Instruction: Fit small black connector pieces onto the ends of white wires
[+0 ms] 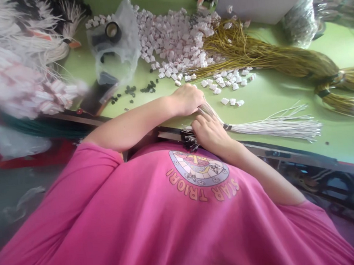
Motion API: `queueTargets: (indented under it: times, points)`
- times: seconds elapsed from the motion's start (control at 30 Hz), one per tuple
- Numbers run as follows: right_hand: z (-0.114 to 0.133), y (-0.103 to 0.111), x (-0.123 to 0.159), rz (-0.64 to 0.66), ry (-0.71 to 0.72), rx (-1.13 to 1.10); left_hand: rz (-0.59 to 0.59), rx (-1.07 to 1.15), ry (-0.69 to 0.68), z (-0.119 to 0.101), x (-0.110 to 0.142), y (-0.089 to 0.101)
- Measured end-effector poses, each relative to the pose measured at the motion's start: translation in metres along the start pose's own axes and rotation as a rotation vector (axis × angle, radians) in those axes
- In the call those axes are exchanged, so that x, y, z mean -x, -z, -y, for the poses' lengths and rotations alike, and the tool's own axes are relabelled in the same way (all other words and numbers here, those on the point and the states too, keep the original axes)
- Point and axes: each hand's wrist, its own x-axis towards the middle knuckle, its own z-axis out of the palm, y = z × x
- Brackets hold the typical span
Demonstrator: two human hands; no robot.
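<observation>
A bundle of thin white wires (pixel 273 127) lies along the table's near edge, bound by a black tie (pixel 227 126), its loose ends fanned out to the right. My left hand (pixel 188 99) is closed at the upper left part of the bundle, fingers wrapped around the wires. Just below it, my right hand (pixel 210 132) is curled with its fingertips on the wires. Black-tipped wire ends (pixel 190 139) stick out left of my right hand, close to my shirt. The fingertips of both hands are partly hidden.
Many small white connectors (pixel 170 36) are heaped behind my hands, with small black pieces (pixel 149 86) nearby. Yellow-green wires (pixel 296 61) lie at the right. A plastic bag (pixel 129 39), a tape roll (pixel 113 32) and blurred connector-ended wires (pixel 18 79) are at the left. A white box (pixel 261 1) stands behind.
</observation>
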Motion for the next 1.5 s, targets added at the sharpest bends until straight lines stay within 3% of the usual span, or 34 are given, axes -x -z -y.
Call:
queueTargets:
  times: [0.2,0.4,0.57,0.7,0.77,0.87,0.97,1.13,1.2,1.3,1.37,1.5]
  points:
    - [0.001,-0.013,0.01,-0.21,-0.2,-0.374,-0.013,-0.007,0.029,0.001,-0.004,0.002]
    - [0.001,-0.003,0.021,-0.235,-0.15,-0.583,-0.023,0.0,0.027,0.003,-0.01,0.002]
    - [-0.008,-0.004,0.045,-0.322,-0.337,-1.052,-0.039,0.027,0.052,0.009,-0.012,0.0]
    - [-0.019,-0.007,0.053,-0.282,-0.296,-1.31,-0.053,0.06,0.065,0.012,-0.016,-0.002]
    - [-0.021,-0.001,0.047,-0.169,-0.27,-1.304,-0.066,0.049,0.076,0.013,-0.016,-0.002]
    - [-0.016,0.013,0.028,0.049,-0.254,-1.024,-0.083,0.017,0.057,0.01,-0.004,0.0]
    - [-0.007,0.023,0.006,0.039,-0.295,-0.781,-0.141,0.015,0.031,0.003,0.024,0.001]
    - [-0.004,0.019,-0.017,0.038,-0.186,-0.495,-0.296,0.136,0.085,-0.001,0.084,-0.007]
    - [-0.007,0.016,-0.022,0.062,-0.142,-0.452,-0.326,0.156,0.204,0.011,0.103,-0.012]
    - [-0.011,0.012,-0.026,0.065,-0.158,-0.547,-0.411,0.11,0.572,0.045,0.123,-0.018]
    - [-0.012,0.01,-0.026,0.048,-0.203,-0.634,-0.425,0.071,0.721,0.069,0.129,-0.019]
    - [-0.013,0.007,-0.024,-0.01,-0.254,-0.764,-0.319,0.069,0.716,0.095,0.128,-0.02]
